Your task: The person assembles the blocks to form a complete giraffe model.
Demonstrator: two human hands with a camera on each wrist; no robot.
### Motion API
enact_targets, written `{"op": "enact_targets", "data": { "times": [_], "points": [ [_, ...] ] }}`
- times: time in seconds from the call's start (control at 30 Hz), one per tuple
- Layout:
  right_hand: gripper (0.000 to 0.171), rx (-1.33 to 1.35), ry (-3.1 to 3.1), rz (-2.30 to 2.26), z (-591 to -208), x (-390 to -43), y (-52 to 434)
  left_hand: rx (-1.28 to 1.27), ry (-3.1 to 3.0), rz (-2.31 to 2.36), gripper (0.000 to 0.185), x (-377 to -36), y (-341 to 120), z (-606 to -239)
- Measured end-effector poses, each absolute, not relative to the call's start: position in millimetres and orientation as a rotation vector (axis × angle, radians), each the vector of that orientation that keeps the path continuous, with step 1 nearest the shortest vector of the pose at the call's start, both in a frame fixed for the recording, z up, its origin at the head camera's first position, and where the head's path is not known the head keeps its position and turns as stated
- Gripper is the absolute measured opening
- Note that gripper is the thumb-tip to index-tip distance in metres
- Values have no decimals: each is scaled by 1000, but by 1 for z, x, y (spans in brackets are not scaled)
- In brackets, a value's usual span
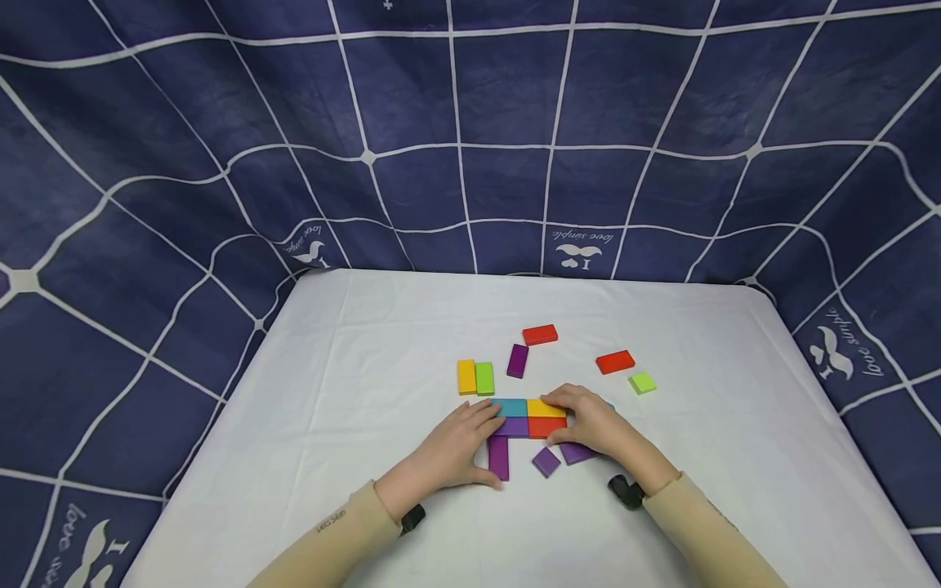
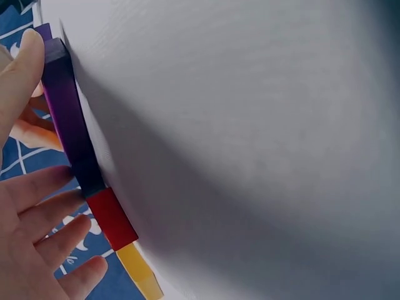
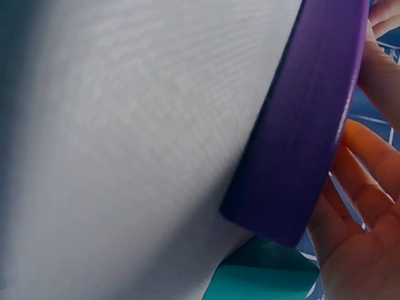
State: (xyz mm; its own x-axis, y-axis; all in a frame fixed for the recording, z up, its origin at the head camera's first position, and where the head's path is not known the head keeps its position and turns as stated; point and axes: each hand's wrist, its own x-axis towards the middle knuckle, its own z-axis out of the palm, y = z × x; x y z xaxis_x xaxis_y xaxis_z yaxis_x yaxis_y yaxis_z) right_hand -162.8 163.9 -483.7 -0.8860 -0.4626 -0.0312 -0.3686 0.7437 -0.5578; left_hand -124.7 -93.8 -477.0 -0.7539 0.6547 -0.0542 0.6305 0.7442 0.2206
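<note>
Flat coloured blocks lie pressed together in front of me: blue (image 1: 509, 407), yellow (image 1: 547, 409), violet (image 1: 515, 427) and red (image 1: 548, 428), with a purple block (image 1: 498, 459) below the left end. My left hand (image 1: 457, 447) rests along that left end, fingers extended over the blue and violet blocks, thumb by the purple block's near end. From the right, my right hand (image 1: 594, 422) spans the yellow and red blocks between curled index finger and thumb. Partly under that hand lies another violet block (image 1: 577, 453). A teal block (image 3: 262, 278) shows in the right wrist view.
A small violet square (image 1: 546, 462) lies between the hands. Beyond are an orange-yellow block (image 1: 466, 377), a green block (image 1: 484, 379), a dark purple block (image 1: 518, 361), two red blocks, one at the back (image 1: 540, 335) and one rightward (image 1: 615, 362), and a green square (image 1: 643, 383).
</note>
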Motion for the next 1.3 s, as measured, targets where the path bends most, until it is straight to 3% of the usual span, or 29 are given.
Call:
{"op": "enact_targets", "data": {
  "times": [0.4, 0.7, 1.3],
  "points": [
    [64, -650, 2764, -836, -484, -163, 164, 999, 2777, 400, 95, -126, -96, -476],
    [64, -639, 2757, -837, -486, -161, 163, 651, 2880, 684, 57, -136, -110, -475],
    [65, -630, 2761, -827, -484, -162, 163, 495, 2928, 702, 37, -143, -106, -479]
  ]
}}
